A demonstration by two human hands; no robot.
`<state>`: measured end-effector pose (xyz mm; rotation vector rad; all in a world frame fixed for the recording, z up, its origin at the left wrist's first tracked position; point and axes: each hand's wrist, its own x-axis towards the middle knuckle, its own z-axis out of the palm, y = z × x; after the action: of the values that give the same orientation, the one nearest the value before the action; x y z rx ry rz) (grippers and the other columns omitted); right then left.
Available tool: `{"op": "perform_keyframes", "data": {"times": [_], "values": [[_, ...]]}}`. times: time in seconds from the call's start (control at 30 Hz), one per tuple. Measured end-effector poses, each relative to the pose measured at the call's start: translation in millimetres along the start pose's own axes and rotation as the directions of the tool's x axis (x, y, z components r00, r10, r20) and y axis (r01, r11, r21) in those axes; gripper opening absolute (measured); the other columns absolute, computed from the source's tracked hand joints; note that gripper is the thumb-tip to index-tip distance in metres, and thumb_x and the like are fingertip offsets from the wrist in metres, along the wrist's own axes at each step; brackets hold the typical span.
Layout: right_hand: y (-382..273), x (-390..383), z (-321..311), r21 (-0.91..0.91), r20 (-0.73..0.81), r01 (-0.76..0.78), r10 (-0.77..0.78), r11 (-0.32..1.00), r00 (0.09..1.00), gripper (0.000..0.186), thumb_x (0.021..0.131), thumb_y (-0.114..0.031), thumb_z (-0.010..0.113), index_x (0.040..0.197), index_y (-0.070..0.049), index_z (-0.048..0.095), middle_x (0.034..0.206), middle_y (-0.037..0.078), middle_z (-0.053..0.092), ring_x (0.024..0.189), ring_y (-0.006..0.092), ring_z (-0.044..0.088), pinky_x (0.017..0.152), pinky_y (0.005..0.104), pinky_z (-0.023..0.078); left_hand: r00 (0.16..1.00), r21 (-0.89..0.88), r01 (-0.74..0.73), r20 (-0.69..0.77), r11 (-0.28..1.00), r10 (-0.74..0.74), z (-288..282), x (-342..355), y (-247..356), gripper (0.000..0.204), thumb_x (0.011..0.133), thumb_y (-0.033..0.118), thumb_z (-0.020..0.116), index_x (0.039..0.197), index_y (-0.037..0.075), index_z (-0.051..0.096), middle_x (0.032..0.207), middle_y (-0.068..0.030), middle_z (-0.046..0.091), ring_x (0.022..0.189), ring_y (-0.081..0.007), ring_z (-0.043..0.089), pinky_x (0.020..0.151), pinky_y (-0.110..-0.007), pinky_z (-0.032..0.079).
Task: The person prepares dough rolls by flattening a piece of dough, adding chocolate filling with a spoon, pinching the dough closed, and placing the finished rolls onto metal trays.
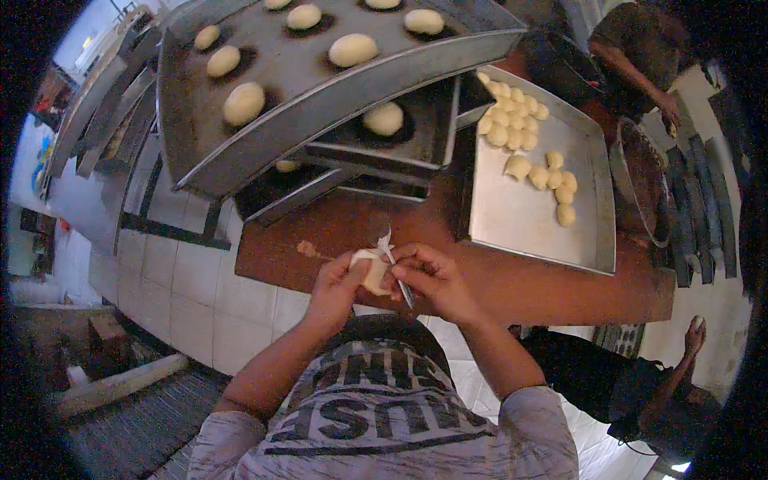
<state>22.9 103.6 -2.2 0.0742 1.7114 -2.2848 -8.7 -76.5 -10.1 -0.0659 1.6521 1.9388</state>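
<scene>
Just below the frame's centre, over the bench (512, 292) edge, the left hand (336, 288) cups a pale dough ball (372, 270), fingers curled round its left side. It looks soft, light and sticky, best cradled loosely. The right hand (432, 280) pinches a thin blade (398, 276) against its right side.
</scene>
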Motion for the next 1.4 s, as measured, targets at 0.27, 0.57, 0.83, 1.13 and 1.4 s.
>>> {"op": "perform_keyframes", "data": {"times": [0.27,0.57,0.83,1.13,1.4], "values": [[2.3,-13.7,24.8,-0.257,-0.079,-0.196,0.182,0.946,0.98,0.024,0.084,-0.007,0.057,0.107,-0.002,0.058,0.077,0.006,0.061,0.061,0.0153,0.056,0.056,0.0276,0.048,0.995,-0.209,-0.069,-0.085,0.975,0.052,-37.4,-18.2,-3.6,0.028,0.087,0.009,0.05,0.114,0.001,0.051,0.107,-0.0075,0.058,0.093,-0.0151,0.057,0.081,-0.028,0.045],[56.9,-1.1,10.7,-0.93,0.275,0.35,-0.413,0.117,0.868,0.057,0.069,-0.001,0.061,0.125,-0.008,0.049,0.092,0.015,0.057,0.079,0.0288,0.055,0.07,0.0359,0.047,0.993,-0.815,-0.104,-0.051,0.57,0.108,-29.0,-19.1,-10.8,0.039,0.08,0.008,0.048,0.117,-0.003,0.046,0.116,-0.0117,0.052,0.108,-0.0228,0.049,0.096,-0.035,0.038],[33.1,-20.1,-15.0,-0.972,0.107,0.159,-0.273,0.174,0.956,0.056,0.073,-0.02,0.065,0.126,-0.013,0.047,0.102,0.016,0.055,0.1,0.0345,0.046,0.083,0.0416,0.04,0.969,-0.606,-0.231,-0.074,0.761,0.236,-30.2,-36.0,5.5,0.06,0.07,0.0,0.043,0.13,-0.002,0.034,0.128,-0.0136,0.043,0.118,-0.0255,0.043,0.101,-0.036,0.033],[-51.8,6.6,18.7,-0.645,0.138,0.504,-0.561,0.574,0.816,0.038,0.067,-0.022,0.072,0.103,-0.009,0.065,0.091,0.008,0.058,0.094,0.0263,0.047,0.081,0.0368,0.039,0.855,0.427,-0.502,0.114,0.752,0.506,17.0,-45.5,27.3,0.053,0.086,0.004,0.047,0.135,0.001,0.027,0.126,-0.0154,0.046,0.117,-0.0203,0.044,0.096,-0.03,0.035],[-28.8,-7.5,51.1,-0.886,0.372,0.463,-0.603,-0.006,0.705,0.048,0.065,-0.024,0.073,0.112,-0.018,0.061,0.103,0.006,0.053,0.092,0.0252,0.049,0.077,0.0363,0.04,0.974,-0.214,-0.205,-0.14,0.955,0.178,12.0,-18.1,49.4,0.039,0.091,0.031,0.047,0.115,0.0,0.044,0.106,-0.0134,0.055,0.099,-0.0225,0.052,0.087,-0.034,0.041]]}}
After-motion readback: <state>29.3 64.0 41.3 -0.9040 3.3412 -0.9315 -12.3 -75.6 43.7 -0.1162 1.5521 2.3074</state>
